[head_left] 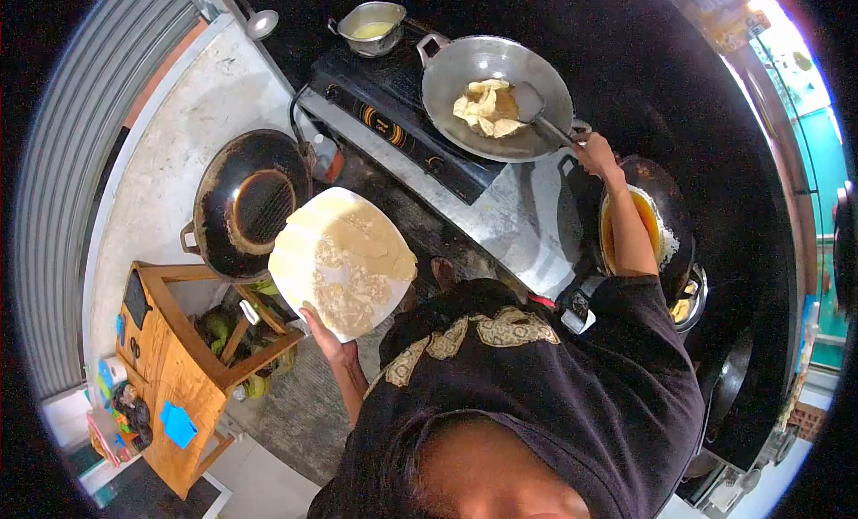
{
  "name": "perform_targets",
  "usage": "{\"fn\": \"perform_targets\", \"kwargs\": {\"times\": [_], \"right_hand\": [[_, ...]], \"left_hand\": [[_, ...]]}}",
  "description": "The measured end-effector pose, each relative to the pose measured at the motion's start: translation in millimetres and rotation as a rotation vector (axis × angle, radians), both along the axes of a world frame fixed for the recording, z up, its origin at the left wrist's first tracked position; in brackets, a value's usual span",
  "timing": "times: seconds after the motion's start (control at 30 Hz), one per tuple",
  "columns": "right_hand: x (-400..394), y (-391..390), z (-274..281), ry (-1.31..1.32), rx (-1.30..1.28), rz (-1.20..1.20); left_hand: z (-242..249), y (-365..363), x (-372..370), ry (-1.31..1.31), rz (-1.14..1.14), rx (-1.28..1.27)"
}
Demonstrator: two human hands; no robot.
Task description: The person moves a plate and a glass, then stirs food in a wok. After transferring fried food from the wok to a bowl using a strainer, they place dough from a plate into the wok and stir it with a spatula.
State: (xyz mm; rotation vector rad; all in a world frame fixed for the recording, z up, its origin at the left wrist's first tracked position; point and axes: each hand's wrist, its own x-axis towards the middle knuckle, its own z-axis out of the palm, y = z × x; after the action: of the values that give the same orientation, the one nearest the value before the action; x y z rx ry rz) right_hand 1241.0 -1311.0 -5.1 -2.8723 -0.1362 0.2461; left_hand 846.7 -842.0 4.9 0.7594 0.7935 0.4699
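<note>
My left hand [327, 337] grips the near edge of a white square plate [354, 206], its thumb over the rim. Something pale and cream-coloured, like flour or thin dough, covers most of the plate. My right hand [597, 155] is closed round the handle of a spatula [529, 103]. The blade of the spatula rests inside a big metal wok [447, 72] on the stove. Beside the blade, pale folded pieces of dough [487, 108] lie in brownish oil at the wok's bottom.
A small pot [369, 44] with yellowish liquid stands on the black gas stove [384, 121]. A dark wok [214, 242] sits at the left on the counter. Right of me is a pan [677, 188] with an orange-brown liquid. A wooden table [179, 385] stands lower left.
</note>
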Motion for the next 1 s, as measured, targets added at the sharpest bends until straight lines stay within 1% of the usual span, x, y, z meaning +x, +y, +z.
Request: {"fn": "perform_targets", "kwargs": {"times": [0.03,0.1,0.13,0.2,0.3,0.33,0.4,0.5,0.57,0.63,0.67,0.7,0.73,0.77,0.8,0.87,0.9,0.93,0.97,1.0], "right_hand": [[-9,3,8,0.028,0.082,-0.014],[-15,7,21,0.028,0.157,-0.024],[-16,4,21,-0.002,0.151,-0.026],[-25,9,36,-0.116,0.065,-0.019],[-15,-1,13,-0.322,-0.143,0.011],[-12,-4,7,-0.281,-0.143,-0.019],[-21,11,17,-0.194,-0.142,-0.080],[-26,12,18,-0.110,0.003,0.042],[-28,14,24,-0.010,0.157,-0.061],[-20,6,12,-0.059,0.132,-0.055],[-6,-8,-11,-0.159,0.031,-0.002],[-4,-7,-10,-0.259,-0.071,0.050],[-5,-9,-9,-0.269,-0.083,0.050],[-21,10,22,-0.282,-0.094,0.052],[-29,22,39,-0.295,-0.105,0.055],[-11,3,8,-0.211,-0.021,0.051],[-8,0,4,-0.168,0.018,0.045],[-8,-6,1,-0.111,0.059,0.024],[-15,-3,9,-0.055,0.102,0.005],[-18,3,18,-0.053,0.105,0.006]], "left_hand": [[2,0,1,0.012,0.004,0.002],[0,1,2,-0.013,-0.004,0.001],[-1,1,1,-0.023,-0.012,0.002],[-2,1,0,-0.044,-0.018,0.012],[-1,2,-1,-0.049,-0.014,-0.001],[-1,1,-2,-0.044,-0.008,-0.009],[-2,2,-4,-0.043,-0.004,-0.007],[2,-1,-4,-0.033,-0.003,0.003],[0,0,-3,-0.035,-0.004,0.007],[-8,4,-10,-0.035,-0.012,0.005],[-8,4,-11,-0.015,-0.010,0.019],[-8,4,-12,0.003,-0.007,0.032],[-7,3,-12,0.021,-0.002,0.045],[-8,3,-12,0.009,0.000,0.038],[-8,3,-13,-0.003,0.003,0.031],[-7,1,-14,-0.023,0.002,0.018],[-2,-2,-13,-0.031,-0.003,0.013],[1,-3,-12,-0.040,-0.007,0.008],[0,-3,-12,-0.039,-0.019,0.025],[-1,-1,-13,-0.037,-0.027,0.042]]}}
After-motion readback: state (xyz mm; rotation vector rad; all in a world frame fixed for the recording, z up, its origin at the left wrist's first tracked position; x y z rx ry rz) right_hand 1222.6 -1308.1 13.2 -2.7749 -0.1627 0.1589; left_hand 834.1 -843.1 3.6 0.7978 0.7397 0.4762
